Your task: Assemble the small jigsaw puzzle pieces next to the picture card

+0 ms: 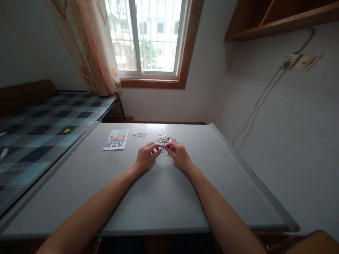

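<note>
Above a loose heap of jigsaw puzzle pieces [165,138], my two hands meet with fingertips almost touching. A small blue puzzle piece [163,146] shows between them. My right hand [180,153] pinches at this piece with thumb and forefinger. My left hand [147,155] is also closed in a pinch at its left side; whether it holds a separate piece is too small to tell. Several more pieces, one light blue [166,154], lie just below the fingertips. Left of the heap is a small group of pieces [139,135] laid out in rows.
A printed picture sheet [116,139] lies on the left of the grey-white table [148,201]. Beyond the table's left edge stands a bed with a checked cover [53,127]. A wall with a hanging cable [254,109] borders the right side. A window [148,38] is ahead.
</note>
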`<state>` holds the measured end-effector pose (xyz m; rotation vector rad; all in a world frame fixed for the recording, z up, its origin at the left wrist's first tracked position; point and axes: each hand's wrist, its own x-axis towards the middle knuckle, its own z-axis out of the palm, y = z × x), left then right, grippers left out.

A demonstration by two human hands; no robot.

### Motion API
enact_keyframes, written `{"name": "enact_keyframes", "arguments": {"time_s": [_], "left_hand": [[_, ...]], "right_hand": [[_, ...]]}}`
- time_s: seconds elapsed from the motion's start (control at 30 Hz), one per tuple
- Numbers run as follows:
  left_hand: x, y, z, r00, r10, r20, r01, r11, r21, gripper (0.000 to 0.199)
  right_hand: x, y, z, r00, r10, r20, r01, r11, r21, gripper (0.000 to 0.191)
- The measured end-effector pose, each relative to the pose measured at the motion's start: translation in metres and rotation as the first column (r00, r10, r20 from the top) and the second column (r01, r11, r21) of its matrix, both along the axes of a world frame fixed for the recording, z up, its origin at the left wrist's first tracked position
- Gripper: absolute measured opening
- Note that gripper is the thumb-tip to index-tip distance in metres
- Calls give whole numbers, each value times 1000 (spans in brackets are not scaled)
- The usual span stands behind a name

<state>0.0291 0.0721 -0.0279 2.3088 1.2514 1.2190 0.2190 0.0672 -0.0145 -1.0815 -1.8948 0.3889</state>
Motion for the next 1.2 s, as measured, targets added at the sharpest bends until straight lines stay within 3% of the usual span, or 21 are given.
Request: {"name": "enact_keyframes", "arguments": {"time_s": [1.2], "left_hand": [[0,-2,2,1000,23,8,-23,1000,-8,17]], "right_hand": [[0,-1,0,1000,4,7,-4,1000,-11,8]]}}
